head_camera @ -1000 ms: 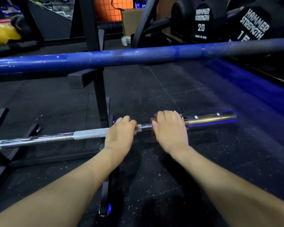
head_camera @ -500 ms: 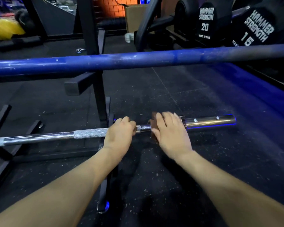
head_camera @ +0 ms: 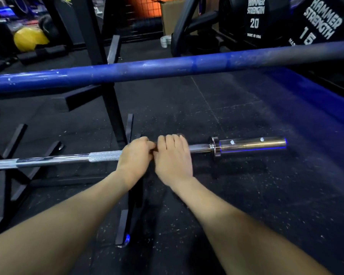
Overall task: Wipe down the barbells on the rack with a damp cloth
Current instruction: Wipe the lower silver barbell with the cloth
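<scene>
Our right hand (head_camera: 173, 157) has slid its hidden cloth inward along the chrome barbell (head_camera: 52, 160) from the collar (head_camera: 214, 146), meeting our left hand (head_camera: 134, 156), both sets of fingers curled over the shaft, so that stretch looks wiped.

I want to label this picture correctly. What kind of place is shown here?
Most likely a gym's free-weight area. A chrome barbell and a blue bar lie across a black rack, dumbbells marked "Hammer Strength" stand behind, and the floor is black rubber matting.
</scene>
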